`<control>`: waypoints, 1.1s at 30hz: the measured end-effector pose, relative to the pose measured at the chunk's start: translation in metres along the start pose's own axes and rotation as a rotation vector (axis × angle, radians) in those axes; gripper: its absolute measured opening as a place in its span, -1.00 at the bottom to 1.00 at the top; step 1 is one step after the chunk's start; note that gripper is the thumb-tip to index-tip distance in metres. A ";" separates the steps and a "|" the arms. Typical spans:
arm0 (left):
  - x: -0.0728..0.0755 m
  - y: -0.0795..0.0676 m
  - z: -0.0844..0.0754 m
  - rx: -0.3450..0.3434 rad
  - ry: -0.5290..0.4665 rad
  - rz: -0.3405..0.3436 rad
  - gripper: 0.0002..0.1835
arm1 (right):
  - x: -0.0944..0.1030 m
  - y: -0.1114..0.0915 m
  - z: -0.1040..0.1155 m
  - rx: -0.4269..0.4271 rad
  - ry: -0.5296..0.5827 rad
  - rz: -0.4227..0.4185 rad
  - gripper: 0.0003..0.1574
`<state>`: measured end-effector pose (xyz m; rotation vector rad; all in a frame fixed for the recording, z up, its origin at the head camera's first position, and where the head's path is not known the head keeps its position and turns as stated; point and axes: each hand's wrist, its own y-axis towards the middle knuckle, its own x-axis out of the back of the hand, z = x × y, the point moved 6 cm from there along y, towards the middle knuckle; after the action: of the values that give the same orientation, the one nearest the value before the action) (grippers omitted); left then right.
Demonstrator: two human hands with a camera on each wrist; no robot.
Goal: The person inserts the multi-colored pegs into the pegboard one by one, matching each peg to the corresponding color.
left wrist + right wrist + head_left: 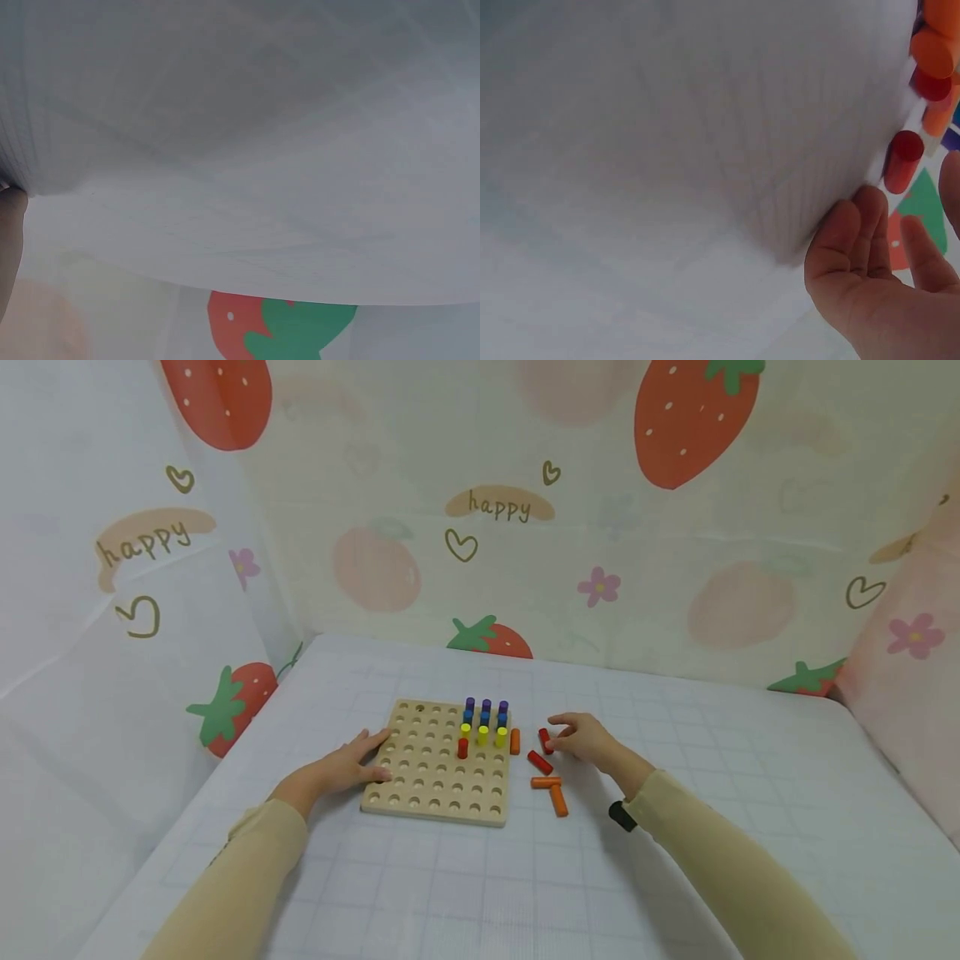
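A wooden pegboard lies flat with rows of round holes. My left hand rests at its left edge, fingers spread and thumb on the board. Three purple pegs, three blue pegs and three yellow pegs stand at its back right, with one red peg in front of them. My right hand reaches to a loose red peg; in the right wrist view its fingers are parted around the peg's near side, not closed on it. Another red peg lies close by.
Three orange pegs lie loose right of the board: one by its edge, one crosswise and one slanted. A white gridded cloth covers the table. Strawberry-printed curtains rise behind and at both sides.
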<state>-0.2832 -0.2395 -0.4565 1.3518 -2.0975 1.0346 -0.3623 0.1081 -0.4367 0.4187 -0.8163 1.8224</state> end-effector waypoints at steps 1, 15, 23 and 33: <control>0.000 0.000 0.000 0.001 0.000 -0.001 -0.04 | 0.000 0.001 -0.001 0.003 -0.009 0.007 -0.30; 0.000 -0.002 -0.003 -0.010 -0.007 0.002 -0.03 | -0.005 0.009 0.002 0.009 -0.101 0.057 -0.34; 0.000 -0.002 -0.003 -0.005 -0.011 -0.002 -0.03 | -0.005 0.007 0.004 -0.004 -0.039 0.024 -0.43; 0.000 -0.001 -0.001 -0.015 -0.008 -0.003 -0.02 | -0.003 0.008 0.000 0.031 0.071 -0.055 -0.44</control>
<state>-0.2827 -0.2388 -0.4558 1.3540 -2.1038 1.0118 -0.3685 0.1041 -0.4409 0.3898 -0.7219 1.7905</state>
